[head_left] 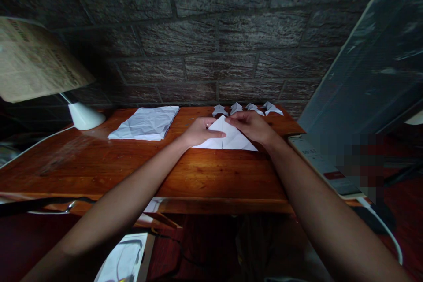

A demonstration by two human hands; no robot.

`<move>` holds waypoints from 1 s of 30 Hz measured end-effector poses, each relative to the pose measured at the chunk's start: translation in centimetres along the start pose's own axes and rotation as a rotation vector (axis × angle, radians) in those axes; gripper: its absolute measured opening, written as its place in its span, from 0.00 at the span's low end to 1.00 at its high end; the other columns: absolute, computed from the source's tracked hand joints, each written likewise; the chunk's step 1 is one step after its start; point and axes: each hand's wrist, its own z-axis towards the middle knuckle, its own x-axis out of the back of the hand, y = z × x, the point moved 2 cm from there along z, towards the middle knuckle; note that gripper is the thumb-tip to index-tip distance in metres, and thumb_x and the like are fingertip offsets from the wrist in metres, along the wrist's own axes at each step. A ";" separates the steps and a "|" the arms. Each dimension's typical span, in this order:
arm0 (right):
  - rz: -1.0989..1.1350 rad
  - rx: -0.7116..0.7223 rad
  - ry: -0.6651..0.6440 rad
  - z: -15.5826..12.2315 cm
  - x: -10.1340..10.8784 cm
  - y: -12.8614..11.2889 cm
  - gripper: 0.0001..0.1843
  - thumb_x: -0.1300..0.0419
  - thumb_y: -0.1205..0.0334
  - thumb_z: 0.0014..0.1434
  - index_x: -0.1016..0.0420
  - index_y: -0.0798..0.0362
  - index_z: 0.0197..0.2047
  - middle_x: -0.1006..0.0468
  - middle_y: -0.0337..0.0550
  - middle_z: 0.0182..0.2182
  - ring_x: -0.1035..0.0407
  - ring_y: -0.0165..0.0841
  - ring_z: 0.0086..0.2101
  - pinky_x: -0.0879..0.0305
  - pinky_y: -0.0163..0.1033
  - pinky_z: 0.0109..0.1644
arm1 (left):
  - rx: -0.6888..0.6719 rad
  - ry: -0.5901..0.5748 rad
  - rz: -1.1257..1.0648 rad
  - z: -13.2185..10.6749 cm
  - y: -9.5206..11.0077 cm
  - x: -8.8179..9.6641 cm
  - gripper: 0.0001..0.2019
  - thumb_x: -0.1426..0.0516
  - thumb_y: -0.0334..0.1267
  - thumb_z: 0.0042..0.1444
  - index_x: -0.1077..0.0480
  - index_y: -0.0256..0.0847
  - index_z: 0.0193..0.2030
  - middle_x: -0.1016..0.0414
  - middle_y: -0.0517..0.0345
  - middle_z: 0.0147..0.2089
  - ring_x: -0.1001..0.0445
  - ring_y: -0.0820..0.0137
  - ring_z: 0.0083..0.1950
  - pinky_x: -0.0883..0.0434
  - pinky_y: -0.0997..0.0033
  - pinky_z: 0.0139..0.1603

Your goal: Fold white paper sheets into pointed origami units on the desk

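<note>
A sheet of white paper (228,141), folded into a triangle with a crease down its middle, is held just over the wooden table. My left hand (202,133) grips its left side, thumb lying across the front near the crease and fingers mostly behind. At the upper right edge, close to the peak, my right hand (250,124) pinches the paper between thumb and fingertips. Just behind my hands, a row of several small folded paper pieces (272,108) stands along the back of the table.
A stack of creased white sheets (145,123) lies on the wooden table (205,176) to the left. A lamp with a white base (85,116) stands farther left. At the right edge rests a tablet-like device (324,167) with a white cable. A brick wall (198,35) rises behind.
</note>
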 end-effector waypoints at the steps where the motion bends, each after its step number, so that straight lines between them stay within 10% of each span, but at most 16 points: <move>1: -0.023 0.016 0.014 0.0 0.0 0.0 0.24 0.37 0.39 0.52 0.23 0.56 0.30 0.24 0.41 0.26 0.36 0.30 0.26 0.41 0.36 0.29 | -0.005 0.000 0.001 0.0 0.0 0.0 0.19 0.29 0.41 0.37 0.25 0.33 0.33 0.22 0.59 0.32 0.29 0.73 0.30 0.33 0.73 0.33; 13: -0.007 0.029 0.088 0.2 -0.3 0.0 0.23 0.37 0.40 0.51 0.23 0.55 0.30 0.26 0.40 0.25 0.39 0.29 0.26 0.43 0.35 0.28 | 0.016 0.006 0.027 0.1 -0.3 0.1 0.19 0.30 0.45 0.38 0.23 0.33 0.34 0.23 0.59 0.31 0.31 0.73 0.29 0.36 0.74 0.32; 30: 0.007 -0.234 -0.182 -0.8 -0.3 0.2 0.16 0.29 0.51 0.45 0.20 0.53 0.33 0.20 0.41 0.28 0.30 0.31 0.27 0.37 0.35 0.30 | -0.071 0.102 0.078 0.4 -0.9 1.1 0.23 0.32 0.49 0.44 0.22 0.32 0.41 0.20 0.55 0.35 0.28 0.71 0.31 0.35 0.74 0.32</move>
